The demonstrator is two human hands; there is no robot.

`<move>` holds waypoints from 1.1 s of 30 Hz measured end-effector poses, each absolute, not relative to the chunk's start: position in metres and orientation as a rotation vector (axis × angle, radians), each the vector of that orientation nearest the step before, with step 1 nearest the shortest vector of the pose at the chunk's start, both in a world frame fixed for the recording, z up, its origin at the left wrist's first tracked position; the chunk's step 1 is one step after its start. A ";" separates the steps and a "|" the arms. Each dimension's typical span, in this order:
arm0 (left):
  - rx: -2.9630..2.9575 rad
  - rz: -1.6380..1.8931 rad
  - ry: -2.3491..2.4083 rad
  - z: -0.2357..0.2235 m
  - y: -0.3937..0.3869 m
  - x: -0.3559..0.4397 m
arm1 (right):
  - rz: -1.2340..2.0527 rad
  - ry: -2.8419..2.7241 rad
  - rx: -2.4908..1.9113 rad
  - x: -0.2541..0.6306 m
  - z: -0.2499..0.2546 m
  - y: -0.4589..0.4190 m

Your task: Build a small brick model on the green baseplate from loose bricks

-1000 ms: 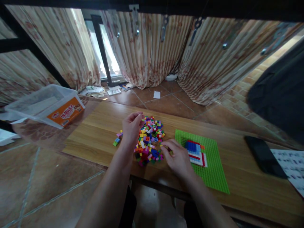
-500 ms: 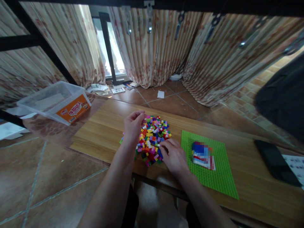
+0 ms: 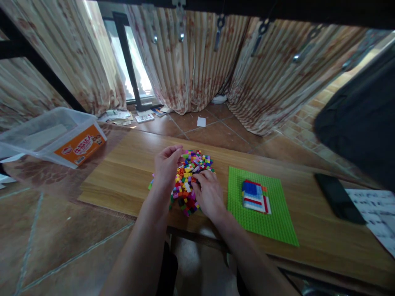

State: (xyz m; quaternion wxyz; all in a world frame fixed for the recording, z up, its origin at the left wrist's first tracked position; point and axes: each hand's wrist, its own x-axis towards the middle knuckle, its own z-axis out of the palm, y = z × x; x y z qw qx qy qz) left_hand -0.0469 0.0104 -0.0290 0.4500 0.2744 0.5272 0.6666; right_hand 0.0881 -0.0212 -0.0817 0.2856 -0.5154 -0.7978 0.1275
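A heap of small bricks in many colours (image 3: 191,172) lies on the wooden table (image 3: 123,172). My left hand (image 3: 165,168) rests at the heap's left side, fingers curled in a pinch; what it holds is too small to name. My right hand (image 3: 208,193) lies on the heap's right part, fingers bent down among the bricks. To the right lies a green baseplate (image 3: 262,222) with a small blue, red and white build (image 3: 254,196) on it.
A clear plastic box with an orange label (image 3: 55,137) stands at the far left. A black phone (image 3: 338,198) and a printed sheet (image 3: 378,213) lie at the table's right end. A dark cloth (image 3: 361,119) hangs at the right. Curtains and tiled floor lie behind.
My right hand has moved left from the baseplate's edge onto the brick heap. My left hand has stayed at the heap's left side.
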 end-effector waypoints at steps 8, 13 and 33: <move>0.734 1.564 1.288 -0.029 0.011 -0.044 | 0.440 -1.984 -1.364 0.105 -0.068 -0.024; 0.853 1.466 1.351 -0.030 0.009 -0.032 | 0.528 -1.672 -1.391 0.145 -0.056 -0.023; 1.192 1.164 1.364 -0.053 0.019 0.025 | 0.742 -1.360 -1.585 0.280 -0.055 -0.015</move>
